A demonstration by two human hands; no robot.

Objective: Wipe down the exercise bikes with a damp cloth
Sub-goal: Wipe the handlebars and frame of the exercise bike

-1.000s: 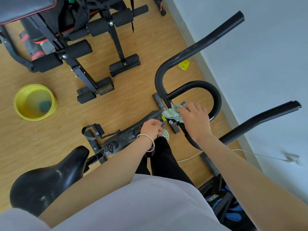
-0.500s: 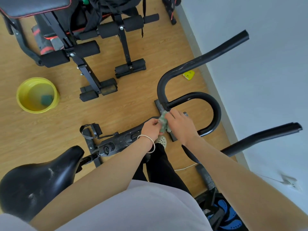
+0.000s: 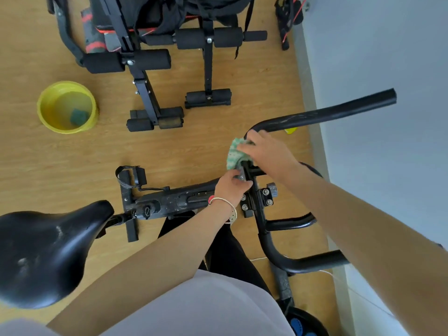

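The right hand (image 3: 268, 154) is gripping a green-and-white cloth (image 3: 235, 155), fingers curled over it and pressing it against the bend of the exercise bike's (image 3: 179, 200) black handlebar (image 3: 327, 113). The cloth is bunching around the bar, and the hand is covering most of it. Just below, the left hand (image 3: 231, 185) is closing its fingers around the stem (image 3: 254, 206) where the handlebar is joining the frame; a thin bracelet (image 3: 229, 206) is circling its wrist. How far those fingers are wrapping behind the stem is hidden.

A round knob (image 3: 146, 210) on the frame is carrying pale marks that are too small to read. Blue markings on a black disc (image 3: 300, 323) at the bottom edge are blurring out too, and the picture's border is cutting the disc off. The person's arms and pale shirt (image 3: 206, 309) are covering the lower part of the bike. The black saddle (image 3: 48, 251) is filling the lower left, partly out of view.

On the wooden floor (image 3: 36, 166), well apart from the bike, a yellow basin (image 3: 40, 107) is holding water with a green block (image 3: 78, 116) sitting in it; what the block is cannot be told. A black padded bench (image 3: 145, 61) is standing beyond, its top running past the upper edge under dark fabric (image 3: 194, 6). A small yellow object (image 3: 291, 130) is peeking out behind the handlebar, mostly hidden.
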